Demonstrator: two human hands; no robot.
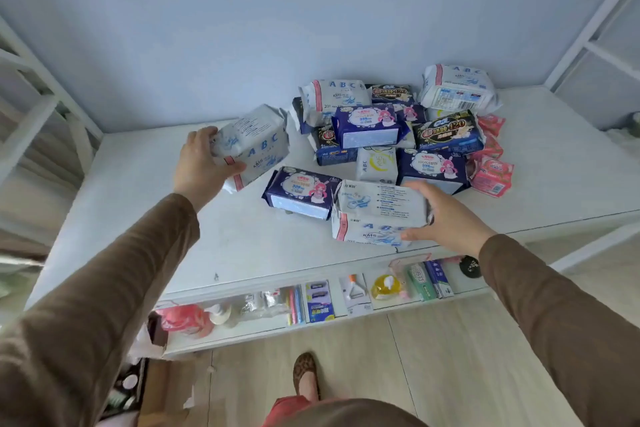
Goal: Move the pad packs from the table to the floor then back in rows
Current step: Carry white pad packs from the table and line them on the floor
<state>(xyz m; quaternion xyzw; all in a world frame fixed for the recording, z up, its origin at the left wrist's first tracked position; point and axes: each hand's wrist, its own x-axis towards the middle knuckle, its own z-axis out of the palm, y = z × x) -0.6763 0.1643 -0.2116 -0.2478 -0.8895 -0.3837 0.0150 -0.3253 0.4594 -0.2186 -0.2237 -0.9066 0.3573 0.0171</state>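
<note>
A heap of several pad packs lies on the white table toward its back right. My left hand grips a white ABC pack, tilted and lifted left of the heap. My right hand holds another white ABC pack by its right end at the table's front edge. Between them lies a navy pack with a pink figure. Further back sit more navy packs, black "420" packs, white ABC packs and pink packs.
Below the table's front edge a shelf holds small goods: a pink bag, batteries, a yellow bottle, boxes. White shelving frames stand at the left and right. Wooden floor and my shoe show below.
</note>
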